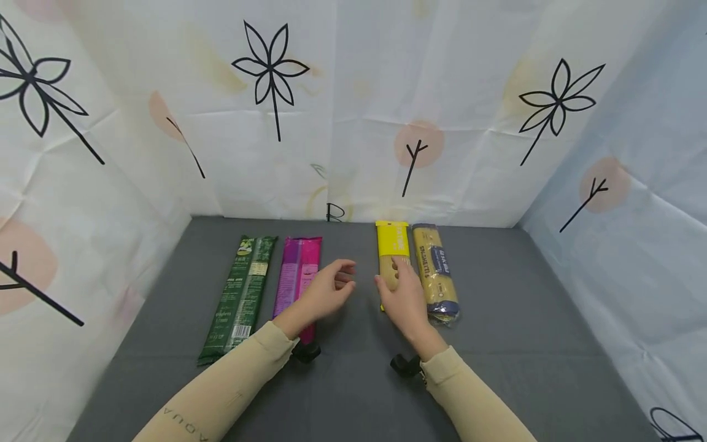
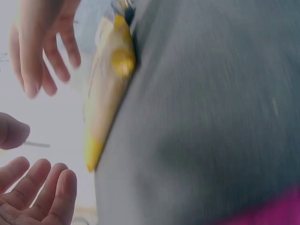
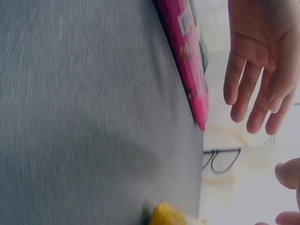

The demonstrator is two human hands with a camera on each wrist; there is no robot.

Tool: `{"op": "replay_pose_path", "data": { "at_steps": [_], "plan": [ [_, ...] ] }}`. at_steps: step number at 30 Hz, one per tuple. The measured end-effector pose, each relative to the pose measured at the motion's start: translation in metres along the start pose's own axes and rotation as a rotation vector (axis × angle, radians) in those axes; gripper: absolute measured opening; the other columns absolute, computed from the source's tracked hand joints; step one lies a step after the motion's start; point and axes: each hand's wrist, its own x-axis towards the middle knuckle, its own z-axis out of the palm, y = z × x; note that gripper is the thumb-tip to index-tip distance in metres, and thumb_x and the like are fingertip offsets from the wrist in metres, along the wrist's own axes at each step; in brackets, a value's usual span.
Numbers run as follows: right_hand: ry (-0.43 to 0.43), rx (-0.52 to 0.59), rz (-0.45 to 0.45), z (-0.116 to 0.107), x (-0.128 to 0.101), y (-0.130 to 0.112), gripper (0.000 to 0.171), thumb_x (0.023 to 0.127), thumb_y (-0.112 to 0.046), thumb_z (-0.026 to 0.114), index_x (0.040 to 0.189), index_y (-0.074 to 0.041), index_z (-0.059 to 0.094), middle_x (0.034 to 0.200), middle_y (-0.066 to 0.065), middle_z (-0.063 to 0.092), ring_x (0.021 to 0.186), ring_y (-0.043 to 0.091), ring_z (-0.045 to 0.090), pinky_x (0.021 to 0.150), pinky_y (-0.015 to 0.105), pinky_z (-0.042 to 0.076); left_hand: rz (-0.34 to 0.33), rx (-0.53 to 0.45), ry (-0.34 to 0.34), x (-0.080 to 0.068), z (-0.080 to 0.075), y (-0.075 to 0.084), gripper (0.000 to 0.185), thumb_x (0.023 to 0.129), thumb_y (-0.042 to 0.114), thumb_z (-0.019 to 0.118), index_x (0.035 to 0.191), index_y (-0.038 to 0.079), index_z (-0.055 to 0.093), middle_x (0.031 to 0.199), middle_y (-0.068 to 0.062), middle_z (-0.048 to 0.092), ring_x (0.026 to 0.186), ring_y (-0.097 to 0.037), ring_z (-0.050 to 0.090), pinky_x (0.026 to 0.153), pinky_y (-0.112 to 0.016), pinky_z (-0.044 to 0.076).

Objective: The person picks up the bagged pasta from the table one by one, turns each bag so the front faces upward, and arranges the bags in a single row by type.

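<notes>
Fingers loosely spread, a person's right hand (image 1: 407, 298) partly hides a yellow packet (image 1: 393, 238) beside a spaghetti pack (image 1: 435, 270); the left hand (image 1: 326, 291), likewise spread, partly masks a pink-purple packet (image 1: 293, 264) near a green packet (image 1: 236, 301). Gray desk (image 1: 353, 393) separates the pairs, its far edge meeting patterned cloth (image 1: 364, 166).

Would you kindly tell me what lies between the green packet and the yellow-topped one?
In the head view, the pink-and-purple packet lies between them; the left hand hovers there too.
</notes>
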Motion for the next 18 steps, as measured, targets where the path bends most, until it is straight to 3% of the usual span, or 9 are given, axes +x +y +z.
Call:
{"op": "replay_pose_path", "data": {
  "at_steps": [4,9,18],
  "plan": [
    [-0.014,0.06,-0.04,0.007,-0.007,-0.008,0.06,0.092,-0.032,0.068,0.141,-0.006,0.046,0.128,0.015,0.056,0.111,0.032,0.057,0.09,0.048,0.048,-0.024,0.052,0.029,-0.001,-0.019,-0.008,0.045,0.094,0.014,0.065,0.136,0.01,0.05,0.124,-0.008,0.057,0.111,-0.025,0.058,0.092,-0.04,0.049],
    [-0.042,0.095,-0.079,0.017,-0.014,-0.014,0.06,0.091,-0.031,0.069,0.141,-0.008,0.047,0.128,0.014,0.056,0.11,0.031,0.057,0.092,0.045,0.048,-0.033,0.115,0.045,0.004,-0.04,-0.021,0.049,0.093,0.015,0.065,0.138,0.007,0.047,0.127,-0.013,0.056,0.114,-0.03,0.056,0.093,-0.044,0.048],
    [-0.122,0.279,-0.039,0.039,-0.025,-0.024,0.062,0.091,-0.039,0.068,0.141,-0.009,0.047,0.126,0.013,0.057,0.11,0.029,0.058,0.089,0.044,0.05,-0.113,0.164,0.066,0.016,-0.073,-0.046,0.054,0.096,0.025,0.062,0.143,0.007,0.042,0.137,-0.015,0.049,0.122,-0.033,0.049,0.097,-0.05,0.043]
  ]
}}
